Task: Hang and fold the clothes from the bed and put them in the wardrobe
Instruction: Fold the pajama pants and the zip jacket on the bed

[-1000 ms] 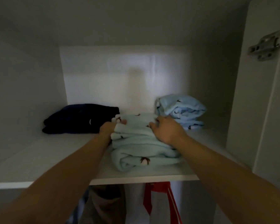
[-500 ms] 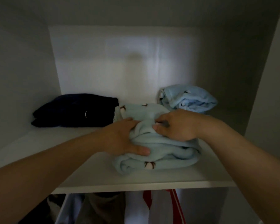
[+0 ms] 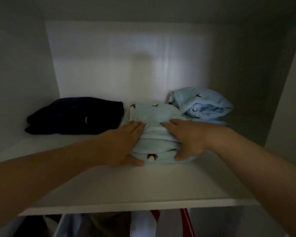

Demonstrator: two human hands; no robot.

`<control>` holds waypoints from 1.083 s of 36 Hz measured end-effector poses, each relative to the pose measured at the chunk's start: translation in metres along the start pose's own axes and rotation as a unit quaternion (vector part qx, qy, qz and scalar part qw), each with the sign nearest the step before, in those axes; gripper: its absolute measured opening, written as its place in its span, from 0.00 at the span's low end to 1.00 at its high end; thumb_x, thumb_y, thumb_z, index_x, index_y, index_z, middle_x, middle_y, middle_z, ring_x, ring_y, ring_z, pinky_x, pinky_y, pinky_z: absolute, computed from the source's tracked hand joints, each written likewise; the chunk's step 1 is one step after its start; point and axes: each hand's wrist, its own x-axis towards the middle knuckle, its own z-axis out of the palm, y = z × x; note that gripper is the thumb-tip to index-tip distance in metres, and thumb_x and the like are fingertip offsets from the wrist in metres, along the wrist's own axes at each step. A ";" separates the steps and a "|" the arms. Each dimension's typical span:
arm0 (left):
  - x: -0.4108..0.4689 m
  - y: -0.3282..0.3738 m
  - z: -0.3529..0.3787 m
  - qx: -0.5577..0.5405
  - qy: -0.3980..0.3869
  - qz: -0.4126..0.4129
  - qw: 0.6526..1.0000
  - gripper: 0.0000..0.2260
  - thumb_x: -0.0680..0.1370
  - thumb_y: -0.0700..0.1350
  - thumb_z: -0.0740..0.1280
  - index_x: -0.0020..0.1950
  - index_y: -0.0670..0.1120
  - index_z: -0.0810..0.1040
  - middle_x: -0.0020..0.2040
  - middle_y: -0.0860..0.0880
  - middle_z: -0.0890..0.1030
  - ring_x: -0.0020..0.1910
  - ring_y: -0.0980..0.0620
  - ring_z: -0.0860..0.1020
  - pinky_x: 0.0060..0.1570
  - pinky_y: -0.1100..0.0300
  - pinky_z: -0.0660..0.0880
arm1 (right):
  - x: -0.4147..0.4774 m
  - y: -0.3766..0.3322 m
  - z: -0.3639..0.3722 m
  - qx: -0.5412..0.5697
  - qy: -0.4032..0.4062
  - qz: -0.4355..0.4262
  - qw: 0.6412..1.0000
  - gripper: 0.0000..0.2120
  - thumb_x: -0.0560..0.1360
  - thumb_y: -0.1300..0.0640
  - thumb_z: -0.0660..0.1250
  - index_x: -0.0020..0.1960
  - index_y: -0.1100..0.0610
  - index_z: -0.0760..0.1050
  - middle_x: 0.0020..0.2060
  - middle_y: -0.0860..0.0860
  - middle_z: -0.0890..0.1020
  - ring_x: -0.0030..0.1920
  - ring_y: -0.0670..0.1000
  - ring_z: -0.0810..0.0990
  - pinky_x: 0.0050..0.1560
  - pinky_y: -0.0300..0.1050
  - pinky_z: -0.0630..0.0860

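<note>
Presently, the placing step: a folded pale-blue fleece garment (image 3: 154, 115) sits on the wardrobe shelf (image 3: 143, 182), just beside a folded navy garment (image 3: 75, 115) on its left, with a second pale-blue bundle (image 3: 202, 105) behind and to its right. The left hand (image 3: 125, 144) clasps the fleece's left end, fingers laid over the top and thumb at the lower front edge; the right hand (image 3: 186, 139) clasps the right end likewise. Both hands thus hold the fleece, which rests on the board. By this evidence, stowing of this item is nearly done. The next move calls for squaring the stack, then loosening the 2 grips without dragging the soft layers open. Hanging clothes (image 3: 161, 224) show below the shelf.
</note>
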 end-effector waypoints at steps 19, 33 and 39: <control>0.091 -0.064 0.023 -0.066 -0.013 -0.053 0.996 0.48 0.75 0.65 0.67 0.82 0.44 0.43 0.82 0.44 0.46 0.81 0.47 0.47 0.78 0.56 0.47 | 0.123 0.026 0.011 0.055 0.056 0.024 0.997 0.50 0.75 0.49 0.72 0.82 0.51 0.40 0.81 0.56 0.50 0.78 0.61 0.57 0.76 0.55 0.61; 0.100 -0.067 0.026 0.023 -0.011 -0.078 0.997 0.46 0.77 0.69 0.59 0.81 0.46 0.39 0.82 0.48 0.41 0.81 0.48 0.43 0.76 0.44 0.57 | 0.136 0.019 0.025 0.025 0.075 0.072 0.994 0.45 0.81 0.47 0.63 0.80 0.50 0.31 0.80 0.57 0.36 0.79 0.64 0.39 0.77 0.66 0.48; 0.074 -0.047 0.003 0.023 -0.029 -0.091 0.995 0.48 0.76 0.71 0.58 0.81 0.43 0.40 0.82 0.45 0.45 0.81 0.47 0.47 0.78 0.45 0.53 | 0.102 0.019 0.024 0.041 0.087 0.047 0.994 0.43 0.82 0.47 0.61 0.80 0.57 0.32 0.80 0.55 0.37 0.80 0.57 0.39 0.79 0.60 0.45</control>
